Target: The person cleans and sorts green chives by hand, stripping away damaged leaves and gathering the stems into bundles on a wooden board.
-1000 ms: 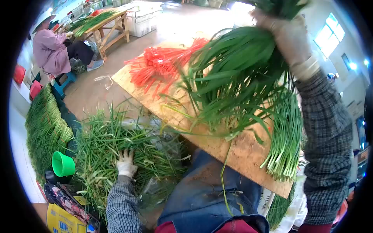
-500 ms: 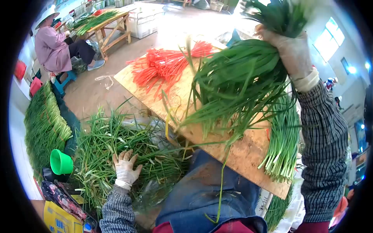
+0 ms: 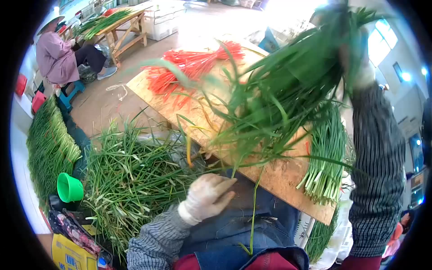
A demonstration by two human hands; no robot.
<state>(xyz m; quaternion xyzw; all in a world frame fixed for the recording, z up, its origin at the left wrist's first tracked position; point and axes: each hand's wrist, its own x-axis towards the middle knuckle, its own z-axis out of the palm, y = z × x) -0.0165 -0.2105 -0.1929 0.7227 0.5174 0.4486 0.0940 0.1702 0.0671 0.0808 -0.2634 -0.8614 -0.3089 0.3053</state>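
Raised at the upper right, my gloved right hand (image 3: pixel 360 67) is closed around a large bunch of garlic chives (image 3: pixel 288 85). The hand is blurred and partly covered by leaves. Long green blades fan down and left from it over the wooden board (image 3: pixel 279 180). My gloved left hand (image 3: pixel 208 198) is over my lap at the board's near edge, fingers bent together at the tip of a hanging chive leaf (image 3: pixel 234 168). One long loose leaf (image 3: pixel 254 211) dangles onto the blue apron (image 3: pixel 211 238).
Red ties (image 3: pixel 189 67) lie on the board's far side, with a tied chive bundle (image 3: pixel 321 157) at its right. Loose chive leaves (image 3: pixel 130 180) are heaped at left, near a green cup (image 3: pixel 69 187) and stacked chives (image 3: pixel 49 148). Another person (image 3: pixel 58 54) sits at a far table.
My left hand has left the loose heap and moved right to the hanging leaves. The chive bunch in my right hand has shifted and its leaves swing.
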